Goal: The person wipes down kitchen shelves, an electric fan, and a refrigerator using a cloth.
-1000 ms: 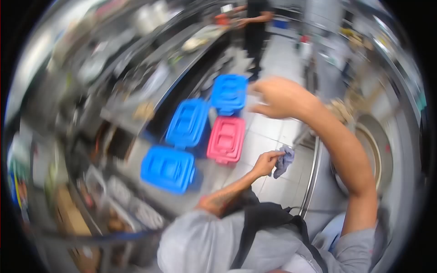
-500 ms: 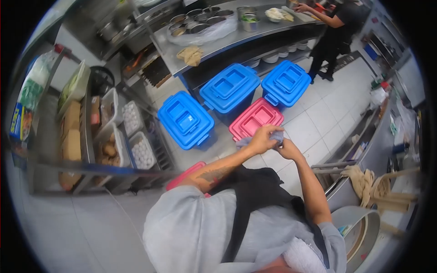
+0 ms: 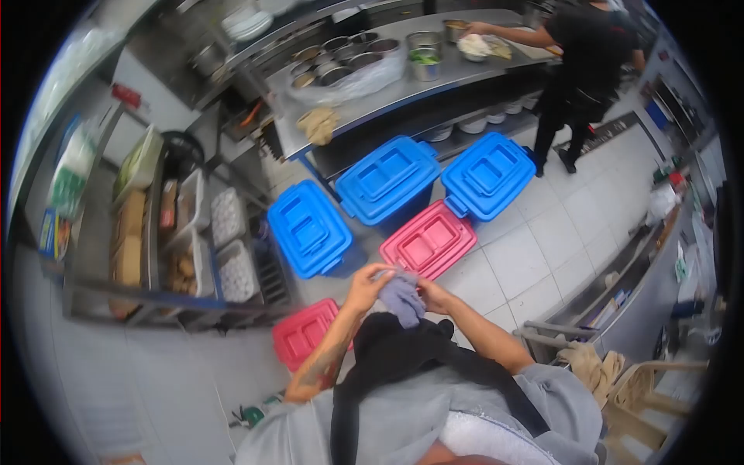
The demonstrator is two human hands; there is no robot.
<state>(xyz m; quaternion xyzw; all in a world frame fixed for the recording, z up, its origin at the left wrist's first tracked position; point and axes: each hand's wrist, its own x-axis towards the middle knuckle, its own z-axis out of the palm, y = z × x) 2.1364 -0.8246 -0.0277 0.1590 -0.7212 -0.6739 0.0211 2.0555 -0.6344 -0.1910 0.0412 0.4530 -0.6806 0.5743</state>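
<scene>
A crumpled grey-purple cloth (image 3: 402,298) hangs in front of my black apron (image 3: 403,341), with a hand at either side of it. My left hand (image 3: 367,288) pinches its upper left edge between thumb and fingers. My right hand (image 3: 435,297) is closed at its upper right edge, some fingers hidden behind the fabric. Just beyond the hands is a bin with a red lid (image 3: 428,239). A second red lid (image 3: 304,335) lies low to the left, partly covered by my left forearm.
Three blue-lidded bins (image 3: 389,180) stand before a steel counter (image 3: 457,75) holding pots (image 3: 335,74) and a beige rag (image 3: 318,125). A person in black (image 3: 585,74) works at its right end. Shelving (image 3: 178,298) with egg trays (image 3: 238,271) is on the left, a wooden chair (image 3: 643,395) lower right.
Both hands have come closer to my body and moved left with the cloth, which now hangs more openly between them. The other person has shifted, one arm reaching along the counter.
</scene>
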